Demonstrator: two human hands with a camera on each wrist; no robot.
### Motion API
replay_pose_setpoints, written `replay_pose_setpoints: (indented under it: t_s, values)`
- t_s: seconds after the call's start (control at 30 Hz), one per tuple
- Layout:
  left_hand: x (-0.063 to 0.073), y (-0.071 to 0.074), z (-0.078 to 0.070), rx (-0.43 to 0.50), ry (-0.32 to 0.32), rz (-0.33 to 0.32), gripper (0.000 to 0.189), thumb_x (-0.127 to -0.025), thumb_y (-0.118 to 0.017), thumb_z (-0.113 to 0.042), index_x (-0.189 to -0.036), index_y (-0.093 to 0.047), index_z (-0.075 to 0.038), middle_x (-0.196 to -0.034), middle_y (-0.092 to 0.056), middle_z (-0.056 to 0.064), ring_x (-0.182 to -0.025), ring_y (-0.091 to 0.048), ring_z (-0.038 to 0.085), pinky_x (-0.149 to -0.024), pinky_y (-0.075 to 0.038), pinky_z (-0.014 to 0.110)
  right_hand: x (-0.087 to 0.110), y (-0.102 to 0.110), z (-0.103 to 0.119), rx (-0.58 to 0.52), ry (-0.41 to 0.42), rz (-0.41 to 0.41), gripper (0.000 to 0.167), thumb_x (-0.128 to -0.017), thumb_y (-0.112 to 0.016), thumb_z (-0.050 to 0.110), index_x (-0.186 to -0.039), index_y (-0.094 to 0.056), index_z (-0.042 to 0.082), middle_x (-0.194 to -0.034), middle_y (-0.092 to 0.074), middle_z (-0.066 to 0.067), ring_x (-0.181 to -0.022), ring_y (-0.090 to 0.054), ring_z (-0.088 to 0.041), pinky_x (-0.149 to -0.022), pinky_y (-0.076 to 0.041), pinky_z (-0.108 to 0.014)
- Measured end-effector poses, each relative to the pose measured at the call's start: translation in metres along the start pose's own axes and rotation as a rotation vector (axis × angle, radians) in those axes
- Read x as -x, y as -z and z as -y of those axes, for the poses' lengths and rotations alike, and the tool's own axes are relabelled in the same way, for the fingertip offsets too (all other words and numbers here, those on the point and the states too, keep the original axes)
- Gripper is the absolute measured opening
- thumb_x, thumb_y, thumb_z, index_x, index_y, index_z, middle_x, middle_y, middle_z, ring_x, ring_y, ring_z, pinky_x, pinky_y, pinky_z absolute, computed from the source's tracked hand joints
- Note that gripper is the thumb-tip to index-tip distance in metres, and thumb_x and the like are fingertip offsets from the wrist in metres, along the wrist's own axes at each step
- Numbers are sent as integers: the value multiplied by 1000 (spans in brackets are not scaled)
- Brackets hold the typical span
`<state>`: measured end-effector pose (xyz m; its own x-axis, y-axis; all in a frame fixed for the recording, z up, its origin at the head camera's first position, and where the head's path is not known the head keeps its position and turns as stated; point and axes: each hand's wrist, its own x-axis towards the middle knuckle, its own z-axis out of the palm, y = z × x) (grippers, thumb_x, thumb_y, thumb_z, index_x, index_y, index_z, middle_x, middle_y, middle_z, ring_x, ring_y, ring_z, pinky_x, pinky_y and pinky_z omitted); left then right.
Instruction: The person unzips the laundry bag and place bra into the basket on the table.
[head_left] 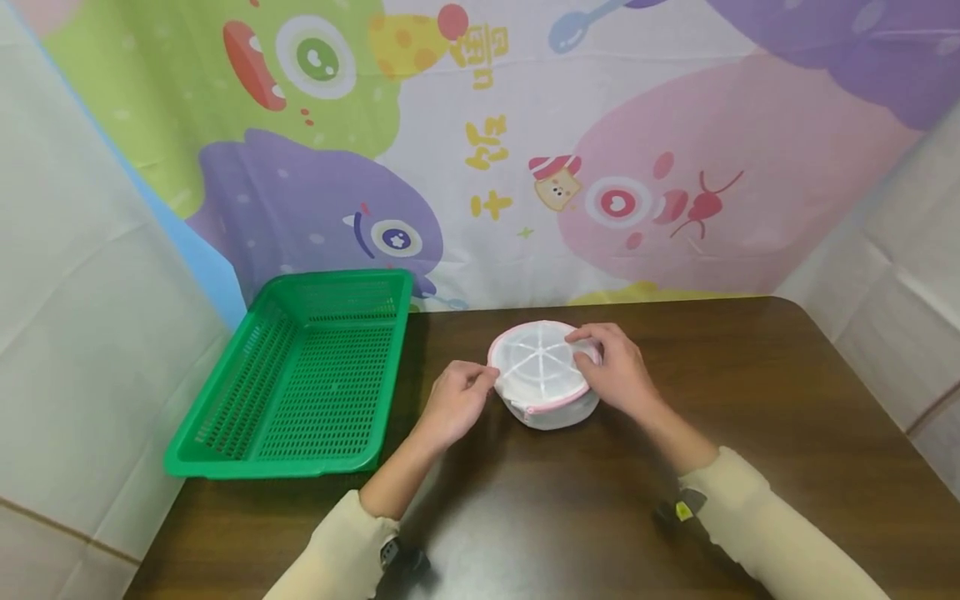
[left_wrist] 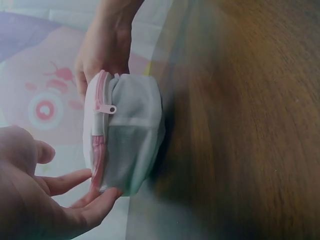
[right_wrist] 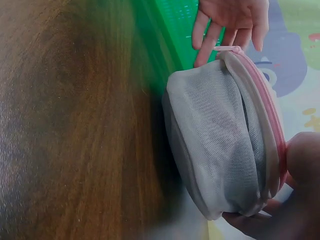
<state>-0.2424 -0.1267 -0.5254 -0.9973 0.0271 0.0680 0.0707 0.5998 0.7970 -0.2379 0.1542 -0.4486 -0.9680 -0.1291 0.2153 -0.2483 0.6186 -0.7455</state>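
A round white mesh laundry bag [head_left: 542,367] with pink zip trim stands on the table, its spoked lid facing up. In the left wrist view the zip pull [left_wrist: 106,108] hangs on the bag's side near the lid seam. My left hand [head_left: 456,402] touches the bag's left edge with its fingertips, fingers loosely extended and thumb apart. At the right edge my right hand [head_left: 617,367] grips the bag, the thumb [right_wrist: 302,157] against the pink trim and the fingers on the far side. The bag's contents, if any, cannot be made out.
A green plastic basket [head_left: 382,400] with slotted walls stands on the left of the brown wooden table [head_left: 540,533]. Behind the table hangs a cartoon-printed cloth [head_left: 510,258]. Pale panels flank both sides.
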Motion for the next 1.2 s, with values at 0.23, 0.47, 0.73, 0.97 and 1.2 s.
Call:
replay_pose_setpoints:
  t_s: [0.23, 0.47, 0.73, 0.97, 1.2]
  values:
    - [10, 18, -36, 41, -27, 13, 49, -115, -57, -48, -143, -77, -13, -154, -65, 15, -142, -65, 36, -122, -53, 57, 13, 15, 4, -21, 1, -17, 31, -107, -70, 13, -138, -74, 5, -155, -61, -27, -147, -57, -47, -122, -45, -69]
    - [31, 38, -92, 122, 62, 36, 50, -117, -55, -36, -156, -66, -7, -167, -61, 18, -156, -58, 40, -132, -44, 61, 32, 21, 7, 10, -65, -16, 38, -109, -70, 19, -145, -65, 5, -141, -53, -28, -124, -65, -42, -103, -53, -53]
    - [8, 20, -58, 150, 56, 21, 55, -115, -56, -52, -147, -74, -10, -153, -73, 12, -142, -68, 33, -121, -55, 52, 33, 13, 6, 6, -48, 13, 39, -106, -72, 13, -143, -66, 2, -129, -55, -27, -118, -57, -39, -93, -46, -41]
    - [-14, 0, -8, 66, 15, -22, 51, -114, -57, -53, -134, -82, -13, -138, -75, 5, -132, -69, 25, -115, -56, 46, 22, 10, 2, -22, -45, -3, 39, -108, -67, 12, -146, -68, 1, -144, -60, -29, -130, -65, -44, -114, -53, -57]
    - [28, 29, -62, 58, 42, 20, 40, -114, -60, -35, -130, -83, -6, -133, -75, 13, -132, -70, 33, -121, -53, 52, 10, 6, -4, -48, -56, 2, 43, -114, -60, 16, -154, -66, 3, -159, -62, -24, -150, -58, -44, -128, -43, -63]
